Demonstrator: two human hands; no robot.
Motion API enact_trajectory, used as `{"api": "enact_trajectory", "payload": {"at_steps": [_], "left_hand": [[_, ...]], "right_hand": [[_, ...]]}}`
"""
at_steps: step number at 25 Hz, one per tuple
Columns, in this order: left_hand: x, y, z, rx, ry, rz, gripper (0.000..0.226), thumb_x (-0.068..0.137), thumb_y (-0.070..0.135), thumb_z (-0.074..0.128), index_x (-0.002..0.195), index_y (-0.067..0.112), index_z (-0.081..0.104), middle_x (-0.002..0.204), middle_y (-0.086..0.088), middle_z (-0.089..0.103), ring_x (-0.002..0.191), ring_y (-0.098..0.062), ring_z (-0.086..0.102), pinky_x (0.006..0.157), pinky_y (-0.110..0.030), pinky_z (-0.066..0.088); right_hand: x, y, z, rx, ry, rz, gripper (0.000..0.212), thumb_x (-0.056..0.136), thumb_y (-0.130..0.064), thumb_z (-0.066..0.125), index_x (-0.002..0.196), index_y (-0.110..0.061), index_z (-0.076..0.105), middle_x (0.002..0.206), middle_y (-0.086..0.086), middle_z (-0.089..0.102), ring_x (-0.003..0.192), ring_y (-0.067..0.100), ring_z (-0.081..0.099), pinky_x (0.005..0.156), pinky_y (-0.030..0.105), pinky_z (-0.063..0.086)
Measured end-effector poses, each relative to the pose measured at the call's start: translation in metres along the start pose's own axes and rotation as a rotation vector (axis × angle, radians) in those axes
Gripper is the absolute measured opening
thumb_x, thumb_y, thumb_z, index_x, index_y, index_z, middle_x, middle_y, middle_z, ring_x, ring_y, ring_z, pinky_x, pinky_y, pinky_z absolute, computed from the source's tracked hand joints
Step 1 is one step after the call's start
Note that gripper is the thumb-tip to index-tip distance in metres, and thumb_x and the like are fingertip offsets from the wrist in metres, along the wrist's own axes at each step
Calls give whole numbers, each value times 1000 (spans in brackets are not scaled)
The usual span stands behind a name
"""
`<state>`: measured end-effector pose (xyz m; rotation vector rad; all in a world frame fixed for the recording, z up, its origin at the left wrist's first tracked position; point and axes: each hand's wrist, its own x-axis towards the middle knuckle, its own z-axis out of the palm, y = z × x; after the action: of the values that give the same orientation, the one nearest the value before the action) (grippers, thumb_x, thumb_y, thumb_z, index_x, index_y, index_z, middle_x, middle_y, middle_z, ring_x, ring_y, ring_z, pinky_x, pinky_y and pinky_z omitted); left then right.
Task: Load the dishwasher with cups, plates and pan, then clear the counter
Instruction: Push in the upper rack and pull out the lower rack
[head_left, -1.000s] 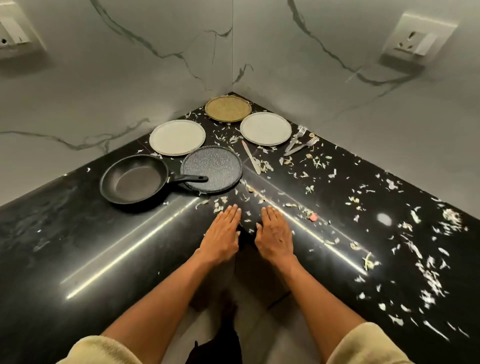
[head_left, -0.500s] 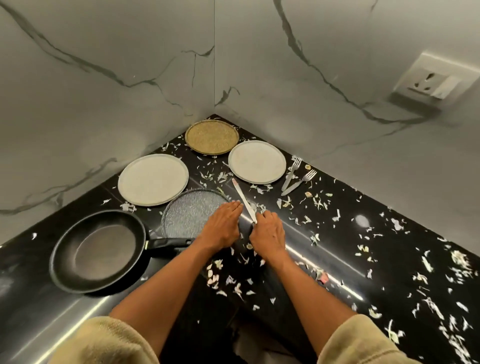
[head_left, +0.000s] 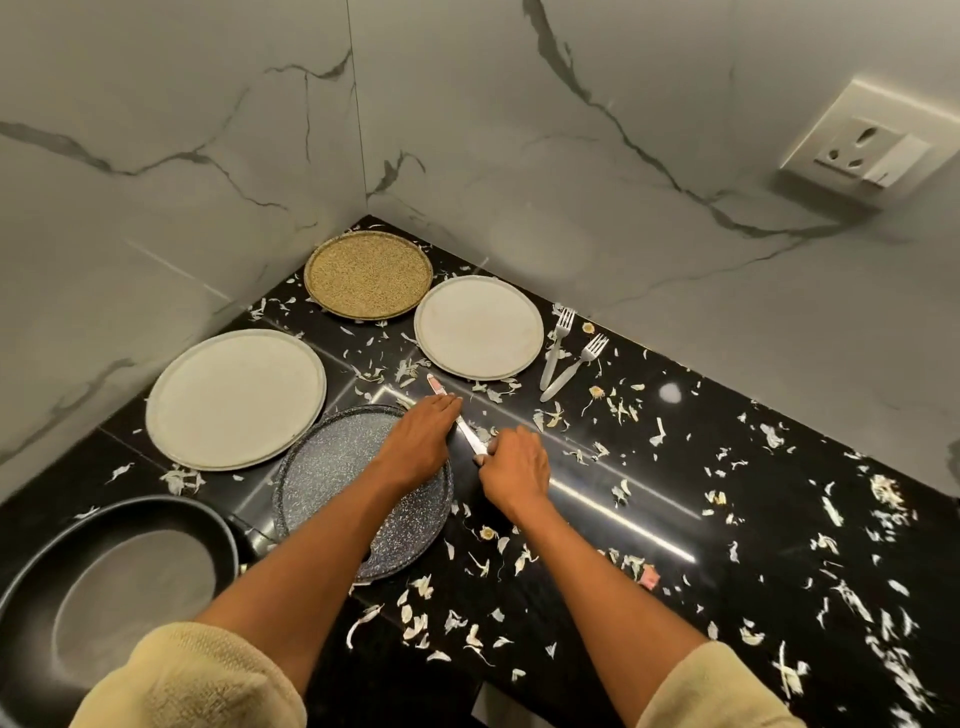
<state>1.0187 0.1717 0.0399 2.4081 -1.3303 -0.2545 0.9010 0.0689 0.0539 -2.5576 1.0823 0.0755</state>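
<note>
A white-handled knife (head_left: 468, 435) lies on the black counter (head_left: 675, 467) between my hands. My right hand (head_left: 515, 469) curls its fingers round the knife's near end. My left hand (head_left: 417, 441) lies flat with straight fingers over the far edge of a speckled grey plate (head_left: 332, 473), its fingertips beside the blade. A large white plate (head_left: 235, 397) sits at the left, a smaller white plate (head_left: 478, 326) at the back, and a gold plate (head_left: 368, 273) in the corner. The black pan (head_left: 114, 582) is at the lower left, its handle hidden under my left forearm.
Two forks (head_left: 563, 356) lie right of the smaller white plate. Pale vegetable peelings (head_left: 852, 592) are scattered over the counter, thickest at the right. Marble walls close the corner behind, with a wall socket (head_left: 862, 148) at the upper right.
Both hands have moved forward from the counter's front edge to the knife. My right hand's fingers have curled round the knife; my left hand now lies over the speckled plate.
</note>
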Motion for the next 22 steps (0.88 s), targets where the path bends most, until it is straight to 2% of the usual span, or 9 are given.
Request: {"api": "enact_trajectory", "payload": {"at_steps": [3,5,7,9,14,16,18,22], "left_hand": [[7,0,2,-5,38,26,48,96,0,46,144,7,46,147,-13,49,139,-28,39,116,-41,30],[13,-3,3,14,33,53,33,93,0,53,124,8,61,126,-11,64,120,-25,52,104,-41,45],[17,-5,1,35,32,61,19,90,2,60,106,9,68,109,-6,68,104,-20,52,89,-39,49],[20,-7,-1,46,33,56,13,88,4,65,98,10,72,106,-6,70,101,-20,54,85,-38,50],[27,-15,-6,56,22,49,7,87,12,72,92,16,73,92,0,68,90,-15,53,77,-31,49],[28,-18,-5,50,31,36,7,87,11,73,90,17,73,89,0,65,87,-15,54,72,-28,43],[28,-18,-7,38,39,39,9,86,10,74,93,17,75,89,-2,64,86,-17,55,70,-26,39],[31,-17,-15,-22,7,64,13,86,15,75,98,16,77,93,-5,61,83,-19,56,70,-28,44]], "right_hand": [[4,-2,-2,-7,-41,46,29,91,-36,71,103,-10,68,117,10,60,114,30,53,98,40,45],[4,0,-3,-16,-62,67,33,90,-38,72,105,-10,68,119,11,61,115,31,54,99,40,45],[3,3,-2,-13,-68,82,32,89,-37,73,105,-10,69,118,9,61,115,30,54,98,40,45],[1,7,-1,5,-52,88,27,89,-32,73,106,-12,68,118,7,60,116,29,54,98,39,44],[-4,9,-3,42,-19,83,23,89,-29,74,106,-15,69,115,5,61,113,26,53,98,37,43],[-5,9,-2,70,-22,94,20,87,-30,76,102,-17,69,114,3,61,113,24,52,98,37,43],[-5,11,-2,110,-15,108,19,86,-32,78,98,-20,69,112,2,61,113,23,51,97,36,43],[-5,11,-1,105,4,114,21,86,-33,77,101,-20,70,112,2,61,111,23,51,97,35,42]]}}
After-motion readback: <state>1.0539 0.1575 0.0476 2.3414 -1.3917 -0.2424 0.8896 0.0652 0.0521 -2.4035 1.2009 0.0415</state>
